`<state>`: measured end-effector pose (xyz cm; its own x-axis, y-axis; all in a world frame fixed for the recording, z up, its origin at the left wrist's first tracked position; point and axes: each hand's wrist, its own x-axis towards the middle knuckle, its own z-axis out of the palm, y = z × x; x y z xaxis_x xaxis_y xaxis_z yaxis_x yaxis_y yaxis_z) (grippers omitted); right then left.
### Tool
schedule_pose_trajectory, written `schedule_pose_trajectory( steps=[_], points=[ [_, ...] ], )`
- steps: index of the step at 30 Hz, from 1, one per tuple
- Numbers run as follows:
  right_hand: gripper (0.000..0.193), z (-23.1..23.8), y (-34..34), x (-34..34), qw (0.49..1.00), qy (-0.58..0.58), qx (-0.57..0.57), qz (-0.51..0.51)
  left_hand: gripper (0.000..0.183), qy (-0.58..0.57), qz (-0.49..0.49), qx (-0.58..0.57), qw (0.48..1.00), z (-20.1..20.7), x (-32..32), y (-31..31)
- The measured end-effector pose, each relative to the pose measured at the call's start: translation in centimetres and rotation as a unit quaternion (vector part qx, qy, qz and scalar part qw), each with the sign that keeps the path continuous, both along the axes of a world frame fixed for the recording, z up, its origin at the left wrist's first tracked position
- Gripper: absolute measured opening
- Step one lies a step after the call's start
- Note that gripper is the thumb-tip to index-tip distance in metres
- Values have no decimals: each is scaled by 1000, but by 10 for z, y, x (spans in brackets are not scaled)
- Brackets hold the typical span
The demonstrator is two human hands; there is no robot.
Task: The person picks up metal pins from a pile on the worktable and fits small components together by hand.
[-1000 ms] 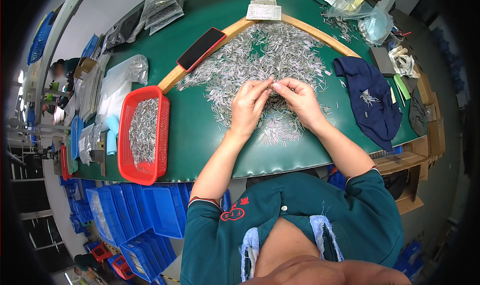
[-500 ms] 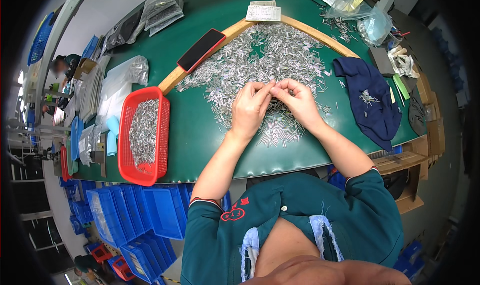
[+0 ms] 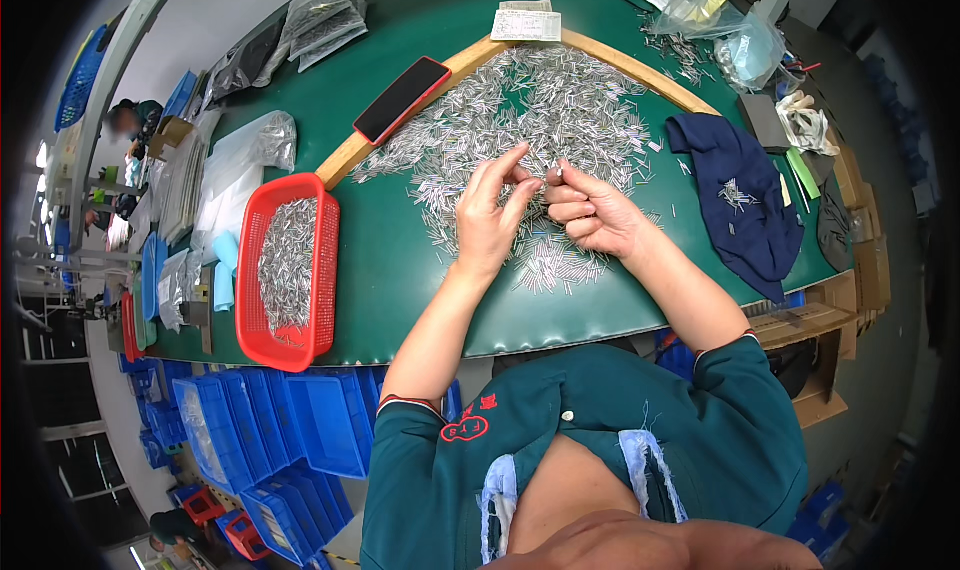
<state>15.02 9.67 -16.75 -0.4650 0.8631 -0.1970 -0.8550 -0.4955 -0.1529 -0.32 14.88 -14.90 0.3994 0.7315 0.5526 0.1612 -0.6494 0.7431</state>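
Note:
Over a wide heap of small silvery metal pins on the green table, both my hands are close together. My left hand is open, its thumb and fingers apart, with no piece visible between them. To its right, my right hand is closed, fingers curled in and thumb against the index finger. A small bright end, seemingly a metal pin, shows at its fingertips. More pins lie in a fanned patch just below the hands.
Wooden strips border the heap at the back, with a phone and paper slips on them. A red basket of pins stands left. Dark blue cloth lies right. Blue bins sit below the table edge.
My hands were together at the fingertips and have drawn apart. The left fingers have spread, and the right fingers have curled inward.

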Motion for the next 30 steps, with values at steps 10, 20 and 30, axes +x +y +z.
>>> schedule_pose_trajectory(
  steps=[10, 20, 30],
  points=[
    [20, 6, -1, 1, 999, 33, -11, -22, 50, -15, -9, 42, 999, 0, 1, -2],
    [25, 7, -2, -1, 995, -83, 47, -39, 57, 4, -35, 48, 998, -5, -1, 2],
    [22, 9, -2, -9, 910, -406, 58, -67, 70, 130, -24, 125, 983, -3, -3, 5]
  ],
)
